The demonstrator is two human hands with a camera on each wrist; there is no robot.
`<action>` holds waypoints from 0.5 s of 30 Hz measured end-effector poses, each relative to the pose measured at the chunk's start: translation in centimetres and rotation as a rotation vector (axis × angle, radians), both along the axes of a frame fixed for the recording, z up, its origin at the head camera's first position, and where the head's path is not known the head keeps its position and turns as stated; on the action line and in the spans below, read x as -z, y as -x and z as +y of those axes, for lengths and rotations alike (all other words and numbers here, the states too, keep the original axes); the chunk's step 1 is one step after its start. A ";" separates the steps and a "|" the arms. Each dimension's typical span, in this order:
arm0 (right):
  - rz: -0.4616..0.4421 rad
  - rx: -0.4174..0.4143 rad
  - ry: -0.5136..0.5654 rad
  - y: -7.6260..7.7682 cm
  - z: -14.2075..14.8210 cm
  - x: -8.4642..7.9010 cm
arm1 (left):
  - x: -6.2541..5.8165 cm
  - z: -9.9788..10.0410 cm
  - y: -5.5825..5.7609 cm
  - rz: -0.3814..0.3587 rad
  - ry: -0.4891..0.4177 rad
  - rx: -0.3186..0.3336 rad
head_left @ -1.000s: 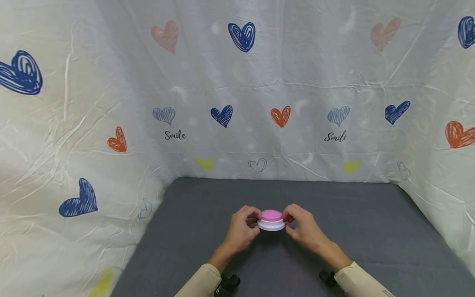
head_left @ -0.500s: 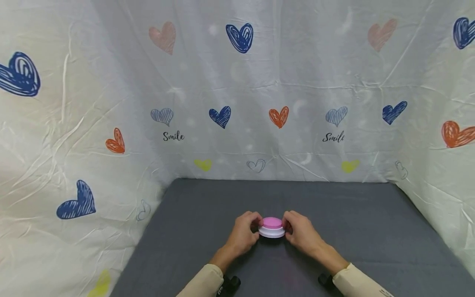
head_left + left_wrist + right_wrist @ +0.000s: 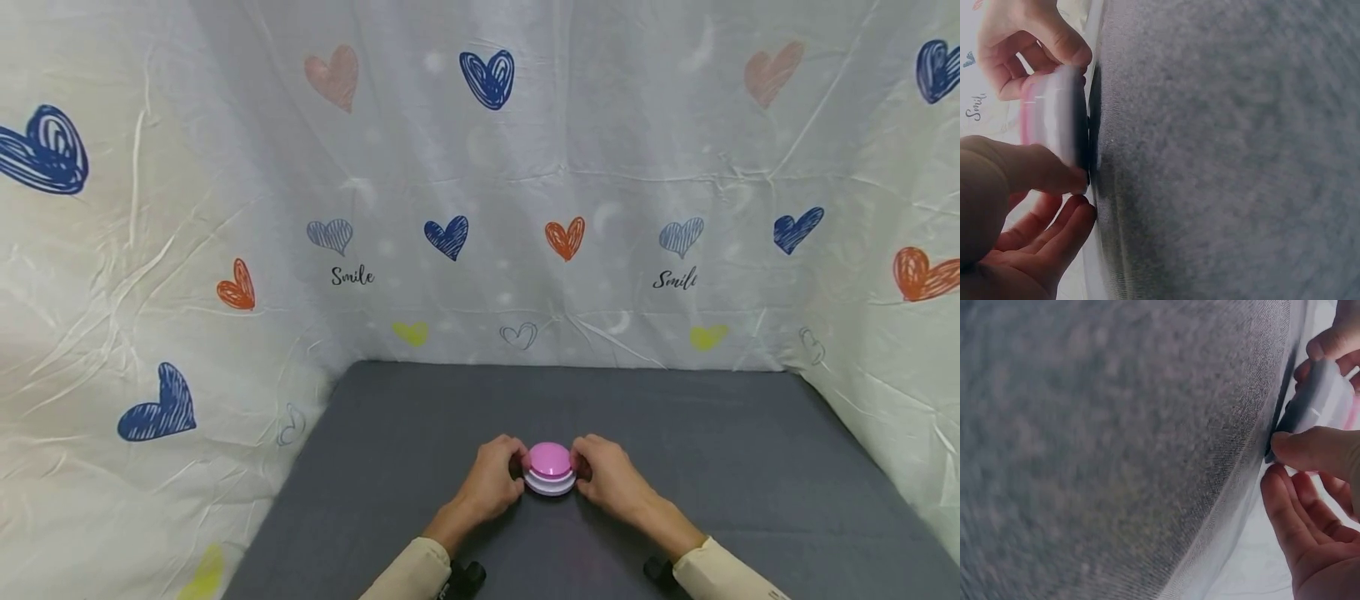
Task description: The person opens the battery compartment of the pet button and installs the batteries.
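Note:
A round push button (image 3: 550,463), with a glossy pink top over a stepped white base, is held between both hands close over the grey cloth. My left hand (image 3: 491,479) grips its left edge, and my right hand (image 3: 609,475) grips the opposite edge. Seen side-on in the left wrist view, the button (image 3: 1057,109) shows a dark underside right at the cloth, with a thumb along its lower rim. From the right wrist, the button (image 3: 1322,397) appears tilted between the two thumbs, its pink top partly cut off by the frame edge.
Grey cloth (image 3: 420,408) covers the table around the hands. Behind and at both sides hangs a white curtain (image 3: 615,125) printed with hearts and the word Smile. Dark camera mounts (image 3: 467,575) sit below the wrists.
Both hands have brought the push button down and slightly nearer the person. Its pink top shows more fully now, and the grip on both sides stays.

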State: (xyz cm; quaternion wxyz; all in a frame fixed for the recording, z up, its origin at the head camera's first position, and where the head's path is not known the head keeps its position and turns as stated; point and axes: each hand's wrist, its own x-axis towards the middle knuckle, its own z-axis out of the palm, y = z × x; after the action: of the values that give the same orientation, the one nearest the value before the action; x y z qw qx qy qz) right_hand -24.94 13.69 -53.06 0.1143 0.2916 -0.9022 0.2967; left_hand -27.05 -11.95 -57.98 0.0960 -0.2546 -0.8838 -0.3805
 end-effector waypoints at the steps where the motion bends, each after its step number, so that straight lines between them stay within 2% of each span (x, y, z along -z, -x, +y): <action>1: -0.002 -0.001 -0.001 0.0 0.0 0.0 | 0.1 0.0 0.1 -0.016 0.002 -0.004; 3: 0.003 -0.003 -0.005 0.0 -0.1 0.1 | 1.0 0.0 0.5 -0.022 0.024 -0.025; 5: 0.008 -0.002 -0.007 0.0 -0.1 0.2 | 1.2 0.0 0.7 -0.030 0.028 -0.038; 6: 0.011 0.000 -0.009 0.1 0.0 0.2 | 0.9 -0.1 0.5 -0.009 0.047 -0.040; 10: 0.006 0.013 -0.028 0.0 0.3 0.1 | 0.4 -0.3 0.2 0.038 0.030 -0.025; 12: -0.003 0.031 -0.040 -0.1 0.6 -0.2 | 0.5 -0.5 0.1 0.056 0.024 -0.038; 14: -0.012 0.054 -0.049 -0.1 1.0 -0.6 | 1.0 -0.8 0.5 0.038 0.009 -0.070; 15: -0.015 0.066 -0.049 0.0 1.2 -0.8 | 0.3 -0.8 0.2 0.031 0.016 -0.082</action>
State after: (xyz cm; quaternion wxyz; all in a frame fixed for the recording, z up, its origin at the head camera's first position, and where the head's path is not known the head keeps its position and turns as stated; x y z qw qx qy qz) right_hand -24.92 14.94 -52.22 0.1103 0.2621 -0.9191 0.2726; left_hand -27.28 -12.78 -58.29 0.1230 -0.2248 -0.8950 -0.3651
